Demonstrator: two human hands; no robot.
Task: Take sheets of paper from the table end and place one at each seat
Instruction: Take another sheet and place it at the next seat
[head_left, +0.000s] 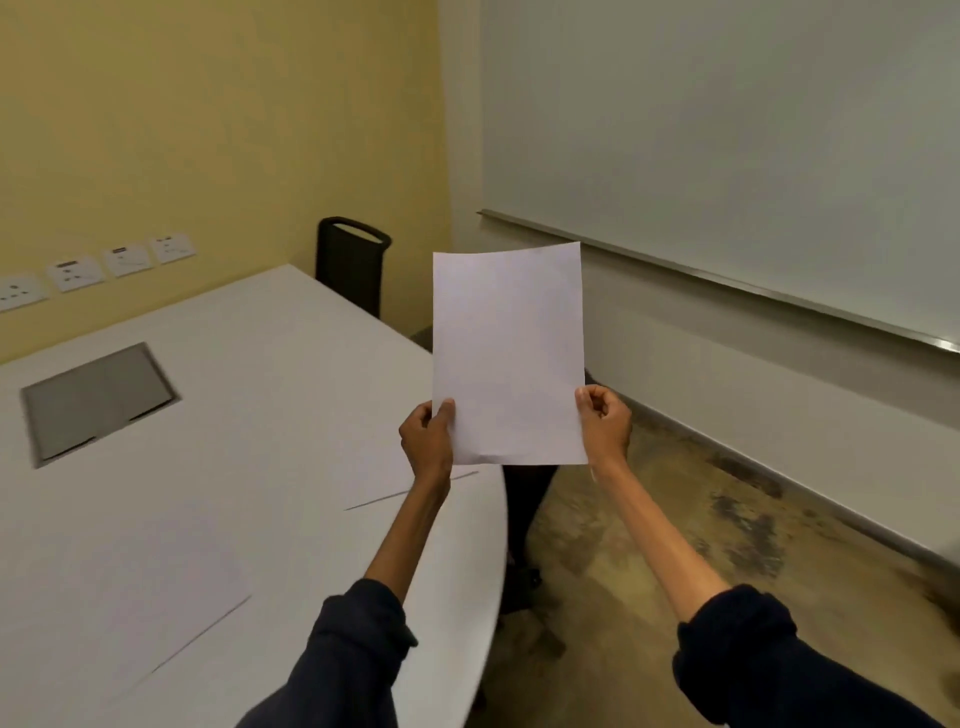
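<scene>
A blank white sheet of paper stands upright in the air over the right edge of the white table. My left hand pinches its lower left edge and my right hand pinches its lower right edge. Two more white sheets lie flat on the table: one just under my left hand, another nearer, at the lower left. A black chair is tucked in at the table's far right side. A second dark chair is mostly hidden under the table edge below the held sheet.
A grey cable hatch is set into the tabletop at left. Wall sockets line the yellow wall behind. A whiteboard with a metal tray covers the right wall. Brownish floor runs between table and whiteboard wall.
</scene>
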